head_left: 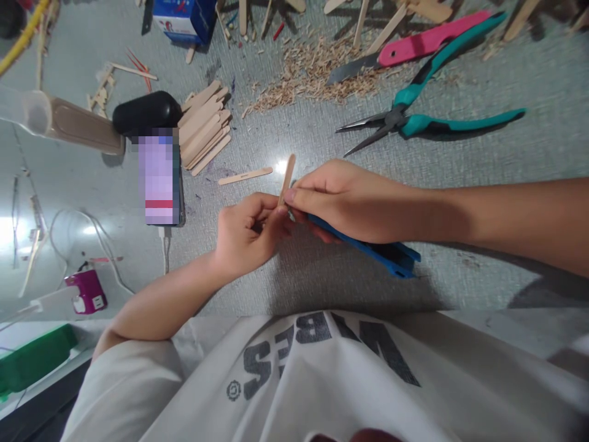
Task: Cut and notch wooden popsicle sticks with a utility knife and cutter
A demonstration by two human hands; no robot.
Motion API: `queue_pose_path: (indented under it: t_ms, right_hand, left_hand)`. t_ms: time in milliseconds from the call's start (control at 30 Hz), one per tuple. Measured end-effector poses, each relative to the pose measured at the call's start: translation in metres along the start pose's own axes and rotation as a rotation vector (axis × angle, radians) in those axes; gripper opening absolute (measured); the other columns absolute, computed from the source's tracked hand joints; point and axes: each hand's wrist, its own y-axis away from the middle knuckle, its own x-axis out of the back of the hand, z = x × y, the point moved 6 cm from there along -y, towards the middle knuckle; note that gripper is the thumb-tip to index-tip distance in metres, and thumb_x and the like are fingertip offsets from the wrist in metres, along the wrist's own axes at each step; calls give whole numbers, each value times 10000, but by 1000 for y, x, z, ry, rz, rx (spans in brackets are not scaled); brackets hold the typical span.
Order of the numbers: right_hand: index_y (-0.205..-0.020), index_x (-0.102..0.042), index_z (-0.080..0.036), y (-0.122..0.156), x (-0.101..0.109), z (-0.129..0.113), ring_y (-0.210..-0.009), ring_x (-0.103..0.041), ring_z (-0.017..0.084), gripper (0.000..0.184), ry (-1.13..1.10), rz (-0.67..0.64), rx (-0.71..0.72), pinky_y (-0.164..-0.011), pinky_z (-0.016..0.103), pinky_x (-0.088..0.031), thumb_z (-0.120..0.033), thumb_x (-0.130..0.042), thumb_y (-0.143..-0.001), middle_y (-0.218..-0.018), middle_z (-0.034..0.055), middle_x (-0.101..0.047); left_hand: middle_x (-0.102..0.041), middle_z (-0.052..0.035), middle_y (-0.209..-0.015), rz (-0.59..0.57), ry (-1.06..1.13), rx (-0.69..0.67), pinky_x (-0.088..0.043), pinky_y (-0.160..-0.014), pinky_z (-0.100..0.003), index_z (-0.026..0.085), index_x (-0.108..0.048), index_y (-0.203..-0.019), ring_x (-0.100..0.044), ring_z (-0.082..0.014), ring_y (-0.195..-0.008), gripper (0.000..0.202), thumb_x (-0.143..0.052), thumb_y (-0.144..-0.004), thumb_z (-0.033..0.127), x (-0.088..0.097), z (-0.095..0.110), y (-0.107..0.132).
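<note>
Near the middle of the table, my left hand (251, 230) pinches the lower end of a wooden craft stick (289, 169), which stands up at a slight tilt. My right hand (354, 199) is closed around a tool with long blue handles (391, 258). Its working end is hidden by the fingers, so its exact kind does not show. The right thumb and fingertips meet the craft stick close to my left fingertips. Just beyond the left hand lies a single loose craft stick (245, 176), with a pile of craft sticks (205, 126) further left.
Open teal-handled needle-nose pliers (396, 118) and a pink-handled knife (414, 46) lie at the upper right, near wood shavings (313, 67). Leftward are a charging phone (159, 178), a black bottle (147, 113), a glue bottle (83, 123) and a purple plug adapter (86, 290). A blue box (184, 18) stands behind.
</note>
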Motion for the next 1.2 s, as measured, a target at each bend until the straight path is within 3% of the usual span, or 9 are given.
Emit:
queue_pose_path:
  t_ms: [300,433,567,700,867,1067,1200]
  right_hand:
    - [-518,-619,-211,0,-1,-2,-425,-482,78,608,-15,28,78,-457,280,-295,-171,-542,-1120,-461,-15,-604]
    - [-517,-603,-207,1,-2,-4,-449,-494,78,605,-75,31,120,-473,262,-321,-158,-532,-1116,-467,-10,-607]
    - [-537,-579,-207,2,-1,-7,-453,-502,84,594,-167,35,166,-483,259,-334,-154,-511,-1125,-479,-8,-595]
    - [-615,-589,-206,2,0,-5,-440,-486,84,557,-210,18,139,-482,262,-328,-191,-509,-1166,-509,-21,-598]
    - [-729,-622,-205,0,4,0,-468,-501,79,499,-183,53,66,-496,256,-328,-301,-556,-1214,-556,-36,-622]
    - [-658,-612,-211,2,-1,-3,-514,-511,94,483,-101,11,87,-483,271,-315,-149,-541,-1132,-558,-25,-620]
    - [-690,-629,-216,2,-1,-2,-514,-502,114,460,-114,16,76,-489,300,-318,-169,-509,-1132,-568,-13,-623]
  left_hand:
    - [-851,-10,-723,0,-58,-62,-589,-529,-105,183,-728,-950,-818,-104,-571,228,-729,-1154,284,0,5,-1]
    - [-847,-9,-714,-10,19,-19,-599,-514,-127,189,-724,-939,-805,-112,-544,256,-736,-1157,322,-1,3,-2]
    - [-841,-21,-697,-18,69,115,-614,-505,-149,189,-712,-909,-801,-124,-538,343,-744,-1153,428,0,-3,-2]
    - [-849,-32,-707,1,119,248,-651,-506,-185,193,-711,-901,-799,-141,-534,448,-767,-1119,581,1,-9,-2]
    - [-847,-25,-706,11,184,243,-665,-502,-198,202,-724,-913,-797,-145,-528,440,-801,-1095,595,1,-11,-3]
    - [-861,-31,-737,-11,127,247,-659,-498,-203,208,-718,-914,-793,-140,-532,494,-784,-1083,667,1,-9,-4]
    - [-857,-37,-734,-13,110,228,-646,-500,-196,198,-710,-899,-790,-136,-537,469,-771,-1107,615,1,-7,-4]
